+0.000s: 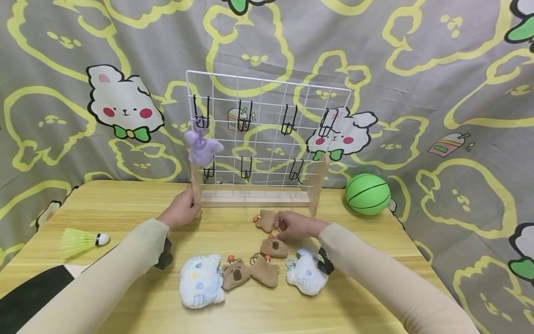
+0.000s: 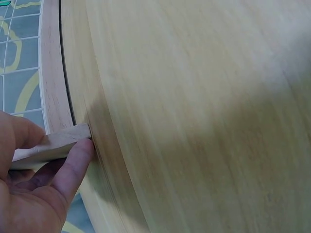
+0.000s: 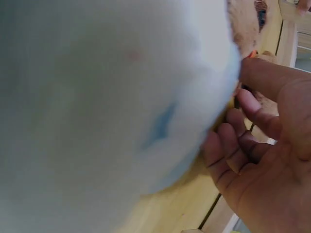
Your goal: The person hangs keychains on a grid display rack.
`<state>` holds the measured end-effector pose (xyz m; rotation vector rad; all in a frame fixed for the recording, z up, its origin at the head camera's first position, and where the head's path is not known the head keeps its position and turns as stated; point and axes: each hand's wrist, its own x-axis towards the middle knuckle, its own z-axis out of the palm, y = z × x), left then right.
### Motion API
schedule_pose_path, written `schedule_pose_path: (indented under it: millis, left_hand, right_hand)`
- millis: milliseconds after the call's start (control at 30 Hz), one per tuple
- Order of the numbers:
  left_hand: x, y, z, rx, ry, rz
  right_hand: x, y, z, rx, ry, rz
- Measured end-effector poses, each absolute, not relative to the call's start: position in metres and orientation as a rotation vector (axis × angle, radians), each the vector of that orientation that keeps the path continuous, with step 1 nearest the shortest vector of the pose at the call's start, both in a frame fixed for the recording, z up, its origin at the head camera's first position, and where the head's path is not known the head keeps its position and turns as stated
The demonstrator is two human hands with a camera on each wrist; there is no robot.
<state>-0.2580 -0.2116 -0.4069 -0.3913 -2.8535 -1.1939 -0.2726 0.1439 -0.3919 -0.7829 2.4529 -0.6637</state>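
My left hand [image 1: 182,208] grips the left wooden foot [image 2: 70,136] of a white wire grid rack [image 1: 263,139]; thumb and fingers lie on either side of the wood. Beside the upper brown plush keychain [image 1: 265,220], my right hand [image 1: 301,226] has its fingers bent, the tips at the plush's right edge. Just below is another brown plush keychain [image 1: 274,247] with a dark nose. In the right wrist view, a blurred white plush keychain [image 3: 121,97] hides part of the fingertips, so a firm hold cannot be made out. A purple plush keychain [image 1: 203,147] hangs from the rack's upper left hook.
Black hooks [image 1: 288,120] line the grid in two rows. Nearer me lie a white cat plush [image 1: 200,280], a brown bear plush [image 1: 236,273] and a face-down brown plush [image 1: 265,270]. A green ball [image 1: 368,194] sits right, a yellow shuttlecock [image 1: 81,241] left.
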Motion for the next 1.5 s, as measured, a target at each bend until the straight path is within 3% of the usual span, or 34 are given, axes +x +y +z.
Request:
schedule_pose_path:
  millis: [600, 1267, 1500]
  left_hand:
    - [-0.258, -0.211, -0.406, -0.395, -2.863, -1.144]
    - [-0.258, -0.213, -0.406, -0.399, -2.854, -1.162]
    - [-0.257, -0.211, -0.406, -0.391, -2.851, -1.219]
  right_hand:
    - [-0.275, 0.143, -0.385, -0.745, 2.466, -0.594]
    - [-0.279, 0.161, -0.386, -0.796, 2.384, -0.857]
    - [-0.277, 0.164, -0.383, -0.694, 2.252, -1.068]
